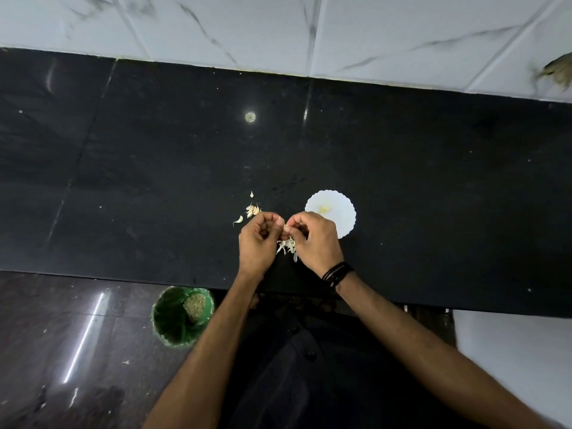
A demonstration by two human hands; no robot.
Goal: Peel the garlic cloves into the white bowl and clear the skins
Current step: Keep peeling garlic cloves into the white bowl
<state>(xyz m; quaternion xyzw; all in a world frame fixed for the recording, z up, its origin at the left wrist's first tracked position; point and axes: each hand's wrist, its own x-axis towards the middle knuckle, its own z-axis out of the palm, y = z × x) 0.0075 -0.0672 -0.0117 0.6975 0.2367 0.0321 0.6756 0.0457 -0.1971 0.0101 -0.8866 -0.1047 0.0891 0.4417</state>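
Black bench bore the work. Green bin stood on the floor at near left. White bowl sat just right of the hands. Left hand and right hand together pinched one garlic clove above the skins; unpeeled cloves lay just beyond the left hand.

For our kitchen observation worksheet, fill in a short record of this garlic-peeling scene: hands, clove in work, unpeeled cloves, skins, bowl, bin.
left hand: pinches the clove being peeled
right hand: pinches the same clove
clove in work: held between both hands, above the counter
unpeeled cloves: small cluster on the black counter, left of the hands
skins: loose pile under the hands
white bowl: right of the hands, something yellowish inside
green bin: on the floor, below the counter edge
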